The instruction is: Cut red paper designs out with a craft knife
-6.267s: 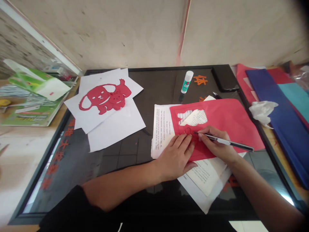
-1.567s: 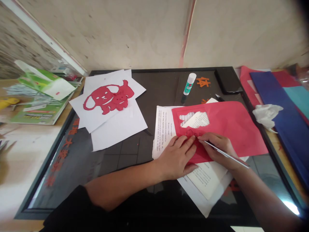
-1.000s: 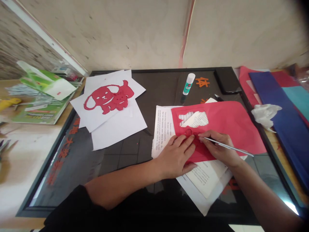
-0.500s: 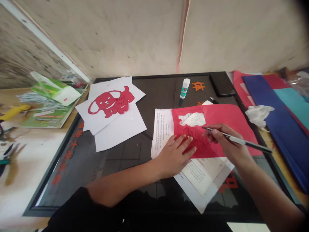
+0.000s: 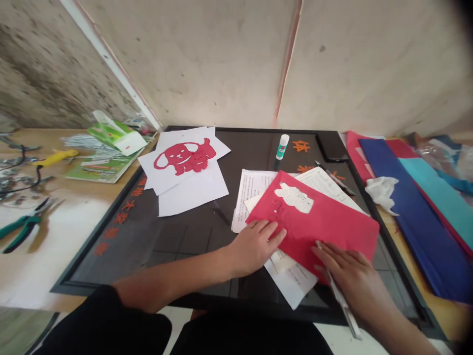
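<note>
A sheet of red paper [image 5: 332, 217] lies turned at a slant over printed sheets [image 5: 254, 185]. Near its upper left is a pale cut-out opening [image 5: 295, 197], through which print shows, with fine cut lines below it. My left hand [image 5: 254, 244] rests on the sheet's left edge, its fingers stretched out and slightly apart. In my right hand [image 5: 347, 268] is a slim silver craft knife [image 5: 345, 308], its long end pointing down toward me. The fingers of that hand touch the lower edge of the red paper.
White sheets with a red paper-cut bear [image 5: 181, 158] lie at left. A glue stick [image 5: 283, 147] stands behind the red paper, near a black phone [image 5: 331, 147]. Crumpled tissue [image 5: 382, 192] and folded blue paper [image 5: 414, 222] are at right; pliers [image 5: 27, 224] lie far left.
The red paper has turned clockwise on the printed sheets. My right hand has moved down to its lower edge, and the knife has swung to point toward me. The view has shifted too.
</note>
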Tool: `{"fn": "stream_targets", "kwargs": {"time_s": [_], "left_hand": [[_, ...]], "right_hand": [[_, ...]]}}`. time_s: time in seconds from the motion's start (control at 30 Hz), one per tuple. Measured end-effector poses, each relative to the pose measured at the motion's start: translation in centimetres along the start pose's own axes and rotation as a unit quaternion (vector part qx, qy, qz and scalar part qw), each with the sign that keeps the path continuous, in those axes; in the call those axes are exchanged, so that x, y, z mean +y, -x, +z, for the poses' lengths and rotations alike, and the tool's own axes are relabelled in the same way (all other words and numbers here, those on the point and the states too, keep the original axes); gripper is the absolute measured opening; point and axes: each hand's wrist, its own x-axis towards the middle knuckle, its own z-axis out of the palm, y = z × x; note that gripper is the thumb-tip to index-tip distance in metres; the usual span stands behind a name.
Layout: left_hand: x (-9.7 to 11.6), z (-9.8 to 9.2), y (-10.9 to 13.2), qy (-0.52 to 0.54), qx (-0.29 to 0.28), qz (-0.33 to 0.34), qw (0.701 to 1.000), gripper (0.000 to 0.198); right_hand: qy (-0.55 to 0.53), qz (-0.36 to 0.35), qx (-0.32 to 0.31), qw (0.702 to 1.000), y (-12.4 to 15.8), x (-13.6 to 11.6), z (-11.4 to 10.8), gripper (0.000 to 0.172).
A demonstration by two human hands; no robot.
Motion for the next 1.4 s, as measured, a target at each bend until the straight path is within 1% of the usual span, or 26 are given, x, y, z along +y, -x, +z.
{"fn": "stream_targets", "kwargs": {"time_s": [0.07,0.1,0.17,0.2,0.27,0.33,0.4,0.47,0.53,0.6,0.67,0.7,0.73,0.8,0.83,0.87,0.97,1.1,1.17,1.23,1.33,1.4], "left_hand": [[0.5,0.0,0.6,0.006,-0.024,-0.025,0.999,0.052],[0.4,0.0,0.8,0.006,-0.035,-0.037,0.999,0.059],[-0.3,0.0,1.0,0.002,-0.056,-0.056,0.997,0.065],[-0.9,0.0,1.0,-0.002,-0.064,-0.064,0.996,0.066],[-2.4,-0.1,0.8,-0.014,-0.079,-0.079,0.994,0.064],[-3.6,-0.2,0.3,-0.026,-0.086,-0.092,0.992,0.061],[-4.4,-0.4,-0.4,-0.035,-0.085,-0.099,0.991,0.060],[-4.4,-0.4,-1.0,-0.044,-0.076,-0.104,0.991,0.058],[-4.0,-0.3,-1.5,-0.055,-0.068,-0.107,0.990,0.055],[-3.5,0.0,-2.0,-0.063,-0.063,-0.097,0.991,0.054],[-3.0,0.4,-2.4,-0.068,-0.062,-0.074,0.993,0.054],[-2.8,0.6,-2.6,-0.069,-0.062,-0.062,0.994,0.055],[-2.7,0.8,-2.8,-0.070,-0.061,-0.051,0.994,0.056],[-2.6,1.2,-3.2,-0.071,-0.059,-0.035,0.995,0.055],[-2.6,1.4,-3.3,-0.072,-0.058,-0.032,0.995,0.055],[-2.6,1.5,-3.4,-0.071,-0.057,-0.031,0.995,0.055],[-2.6,1.6,-3.4,-0.068,-0.061,-0.034,0.995,0.055],[-2.6,1.3,-3.4,-0.051,-0.072,-0.035,0.995,0.054],[-2.7,1.3,-3.4,-0.046,-0.073,-0.033,0.996,0.053],[-2.7,1.3,-3.4,-0.045,-0.066,-0.032,0.996,0.053],[-2.8,1.5,-3.3,-0.045,-0.048,-0.030,0.997,0.053],[-2.8,1.5,-3.3,-0.046,-0.038,-0.026,0.998,0.053]], "right_hand": [[-0.039,-0.008,-0.005,0.999,-0.8,-1.6,-0.7,0.033],[-0.063,-0.011,-0.011,0.998,-1.2,-1.9,-1.0,0.032],[-0.099,-0.007,-0.011,0.995,-1.9,-1.3,-1.3,0.032],[-0.105,-0.001,-0.006,0.994,-2.1,-0.6,-1.3,0.033],[-0.086,0.014,0.014,0.996,-2.2,0.9,-1.0,0.038],[-0.052,0.006,0.024,0.998,-2.0,2.0,-0.6,0.041],[-0.037,-0.019,0.015,0.999,-1.6,2.1,-0.5,0.038],[-0.058,-0.020,0.007,0.998,-1.4,1.8,-0.9,0.032],[-0.113,0.024,0.018,0.993,-2.0,1.6,-1.9,0.030],[-0.191,0.094,0.039,0.976,-3.6,2.0,-3.1,0.030],[-0.278,0.166,0.041,0.945,-6.0,2.7,-3.7,0.033],[-0.322,0.199,0.049,0.924,-7.5,3.1,-3.7,0.032],[-0.365,0.229,0.071,0.899,-8.9,3.4,-3.5,0.033],[-0.446,0.239,0.082,0.858,-11.7,3.9,-2.5,0.033],[-0.468,0.238,0.073,0.848,-12.9,4.1,-1.8,0.031],[-0.484,0.229,0.048,0.843,-14.0,4.3,-1.1,0.030],[-0.509,0.201,-0.007,0.837,-16.3,5.0,0.9,0.029],[-0.521,0.173,-0.040,0.835,-17.8,6.5,2.6,0.029],[-0.527,0.173,-0.042,0.831,-18.1,7.1,3.2,0.029],[-0.535,0.182,-0.031,0.825,-18.1,7.4,3.8,0.032],[-0.541,0.191,-0.013,0.819,-17.7,7.2,4.4,0.033],[-0.538,0.184,-0.013,0.822,-17.4,7.0,4.4,0.031]]}}
